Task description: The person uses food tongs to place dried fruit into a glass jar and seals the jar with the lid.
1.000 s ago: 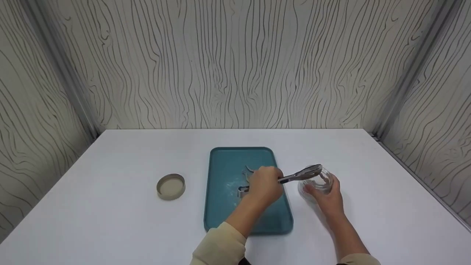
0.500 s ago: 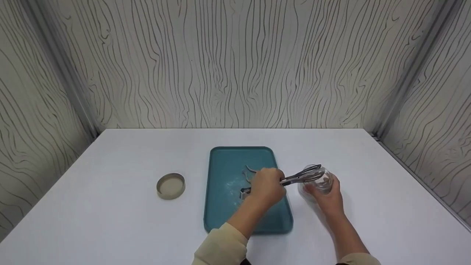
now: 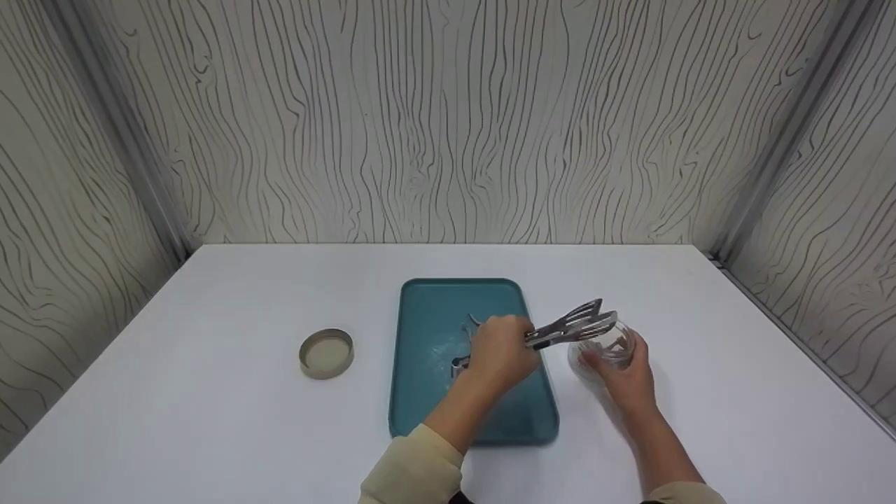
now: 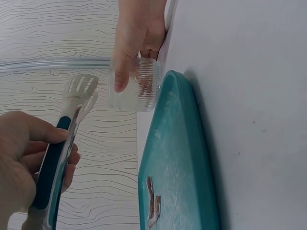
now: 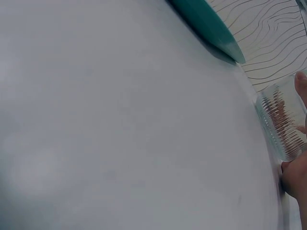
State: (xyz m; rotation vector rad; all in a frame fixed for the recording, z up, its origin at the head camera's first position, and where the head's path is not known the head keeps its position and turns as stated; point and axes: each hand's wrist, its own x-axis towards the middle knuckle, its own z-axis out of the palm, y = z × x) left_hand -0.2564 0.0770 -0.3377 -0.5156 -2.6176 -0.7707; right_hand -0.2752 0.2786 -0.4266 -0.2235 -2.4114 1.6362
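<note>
My left hand grips metal tongs above the right side of a teal tray. Dark teal grips line the handles in the left wrist view. The slotted heads stand apart with nothing between them, just over the mouth of a clear glass jar. On the table, the right hand steadies that jar, thumb on one side and fingers round the other. Brownish pieces show through its ribbed wall in the right wrist view. Thin brownish strips lie on the tray, partly hidden by the left hand in the head view.
A round beige lid lies on the white table, left of the tray. Whitish smears mark the tray's surface. Wood-patterned panels rise behind the table and on both sides.
The tongs' heads, together over the jar a second ago, have spread apart, and the tongs have shifted slightly up and left. The right hand and jar have stayed in place.
</note>
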